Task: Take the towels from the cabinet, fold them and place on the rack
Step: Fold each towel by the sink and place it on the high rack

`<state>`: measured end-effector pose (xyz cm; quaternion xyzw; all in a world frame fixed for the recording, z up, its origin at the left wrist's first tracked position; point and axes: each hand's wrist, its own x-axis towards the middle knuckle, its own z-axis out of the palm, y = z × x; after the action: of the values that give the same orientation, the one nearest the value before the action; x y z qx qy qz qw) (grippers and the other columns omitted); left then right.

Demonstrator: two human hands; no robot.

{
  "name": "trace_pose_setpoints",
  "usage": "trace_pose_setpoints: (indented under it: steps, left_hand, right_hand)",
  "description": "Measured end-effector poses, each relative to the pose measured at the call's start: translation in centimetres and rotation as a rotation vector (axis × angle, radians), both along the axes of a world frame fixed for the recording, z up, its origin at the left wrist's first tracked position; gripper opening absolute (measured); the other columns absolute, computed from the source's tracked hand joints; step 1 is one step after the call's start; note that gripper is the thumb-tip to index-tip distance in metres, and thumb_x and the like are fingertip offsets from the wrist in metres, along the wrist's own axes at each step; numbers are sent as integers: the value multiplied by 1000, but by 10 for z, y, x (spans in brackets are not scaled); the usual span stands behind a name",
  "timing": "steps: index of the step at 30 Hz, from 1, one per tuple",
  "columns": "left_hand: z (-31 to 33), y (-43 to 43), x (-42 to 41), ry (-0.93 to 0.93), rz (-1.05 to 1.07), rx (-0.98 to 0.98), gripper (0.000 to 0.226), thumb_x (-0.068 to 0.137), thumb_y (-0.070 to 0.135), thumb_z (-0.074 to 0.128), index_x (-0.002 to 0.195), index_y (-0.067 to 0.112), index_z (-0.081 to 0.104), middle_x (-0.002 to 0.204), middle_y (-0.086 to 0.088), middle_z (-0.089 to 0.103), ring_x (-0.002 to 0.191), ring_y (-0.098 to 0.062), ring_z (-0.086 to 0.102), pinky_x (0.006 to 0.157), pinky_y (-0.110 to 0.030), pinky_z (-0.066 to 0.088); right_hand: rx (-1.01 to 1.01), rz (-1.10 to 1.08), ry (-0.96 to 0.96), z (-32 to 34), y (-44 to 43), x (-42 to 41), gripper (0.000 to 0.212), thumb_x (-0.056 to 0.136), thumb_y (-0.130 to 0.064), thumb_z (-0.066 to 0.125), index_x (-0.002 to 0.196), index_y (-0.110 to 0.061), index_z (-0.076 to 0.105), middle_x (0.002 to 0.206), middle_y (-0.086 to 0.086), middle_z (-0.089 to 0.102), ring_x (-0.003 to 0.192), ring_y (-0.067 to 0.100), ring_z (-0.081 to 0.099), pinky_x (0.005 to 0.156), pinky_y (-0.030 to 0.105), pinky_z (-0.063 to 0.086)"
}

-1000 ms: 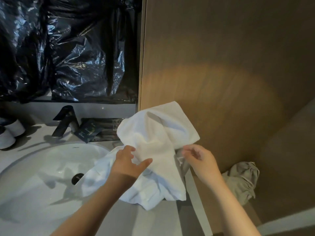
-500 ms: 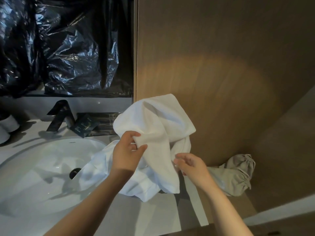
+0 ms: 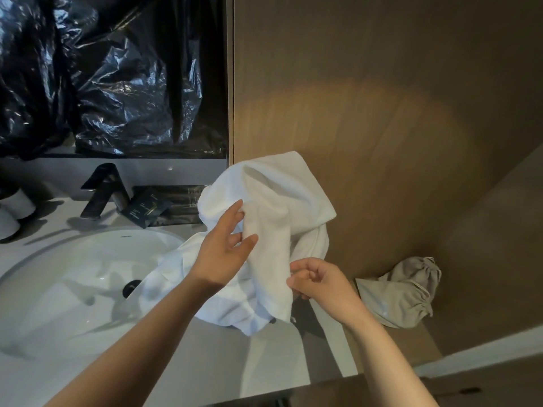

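A crumpled white towel is lifted above the right end of the vanity counter, its lower folds draped on the counter and over the basin's edge. My left hand is against the towel's left side with straight fingers; its fingertips slip behind a hanging fold. My right hand pinches the hanging fold's lower right edge between thumb and curled fingers. No rack or cabinet interior is in view.
A white basin with a dark faucet lies left. Dark sachets sit behind it. Black plastic sheeting covers the wall above. A wooden panel stands right, with a grey drawstring bag at its foot.
My left hand let go of its pinch and its fingers straightened against the towel. My right hand moved up onto the hanging edge and took hold of it. The towel rose slightly.
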<state>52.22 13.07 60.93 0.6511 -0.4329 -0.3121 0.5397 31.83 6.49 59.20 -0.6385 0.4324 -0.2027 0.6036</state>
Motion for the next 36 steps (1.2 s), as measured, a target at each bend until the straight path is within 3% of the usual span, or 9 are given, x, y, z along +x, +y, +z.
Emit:
trace_pose_setpoints:
  steps: [3, 8, 14, 17, 19, 23, 27, 32, 36]
  left_hand:
    - [1, -1, 0, -15, -23, -11, 63, 90, 25, 65, 143, 37, 34, 134, 18, 43, 119, -20, 60, 98, -35, 51]
    - [5, -7, -2, -5, -30, -30, 68, 87, 21, 70, 143, 36, 34, 129, 22, 45, 102, -4, 63, 77, -6, 49]
    - [6, -11, -3, 5, -56, -49, 71, 86, 19, 72, 142, 41, 35, 120, 35, 43, 96, 8, 63, 72, -2, 47]
    - [9, -17, -6, 14, -76, -75, 70, 86, 19, 71, 142, 39, 34, 121, 37, 42, 100, 4, 63, 72, -3, 47]
    - [16, -28, -7, -2, -79, -87, 70, 87, 21, 70, 143, 37, 33, 127, 31, 40, 105, -2, 61, 72, -2, 46]
    - [30, -55, -15, -89, -88, -60, 71, 87, 27, 69, 146, 32, 29, 137, 17, 37, 114, -4, 52, 73, 3, 42]
    - [32, -69, -18, -147, -112, -26, 69, 87, 32, 68, 145, 33, 30, 150, 9, 36, 123, -16, 55, 89, -15, 40]
    - [30, -65, -14, -146, -148, -22, 64, 89, 31, 67, 144, 32, 34, 151, 8, 35, 125, -18, 54, 94, -20, 42]
    - [33, -54, -10, -239, -169, -23, 55, 87, 34, 67, 137, 32, 46, 151, 12, 35, 125, -13, 52, 99, -23, 43]
  right_hand:
    - [-12, -9, -9, -2, 4, -4, 21, 85, -17, 75, 105, -13, 70, 80, 10, 68, 70, 8, 63, 64, 15, 49]
    - [-35, 33, 99, -9, 6, -9, 15, 88, -21, 72, 84, -7, 73, 77, 16, 65, 67, 14, 58, 64, 19, 50]
    - [-98, 3, 30, -3, 2, -17, 15, 95, -19, 60, 86, -13, 71, 92, 2, 73, 93, 23, 67, 86, 32, 54]
    - [-104, -2, -18, 1, 2, -17, 7, 86, -19, 72, 89, -13, 71, 94, 16, 71, 94, 33, 66, 88, 40, 54]
    - [-122, -7, -14, 2, 7, -15, 17, 81, -22, 78, 96, -18, 70, 96, 12, 70, 92, 28, 66, 84, 35, 55]
    - [-250, -16, 75, 1, 16, -13, 38, 78, -34, 80, 106, -42, 56, 103, -24, 61, 95, -1, 60, 74, 12, 52]
    - [-392, -81, 160, -4, 19, -14, 37, 80, -41, 77, 105, -44, 49, 100, -29, 54, 95, -7, 56, 69, 8, 51]
    - [-473, -174, 100, -9, 14, -20, 11, 91, -36, 65, 100, -30, 64, 97, -14, 66, 91, 7, 65, 77, 29, 59]
    - [-511, -245, -61, 5, 11, -22, 36, 87, -55, 54, 97, -25, 71, 88, -11, 70, 83, 12, 67, 71, 30, 58]
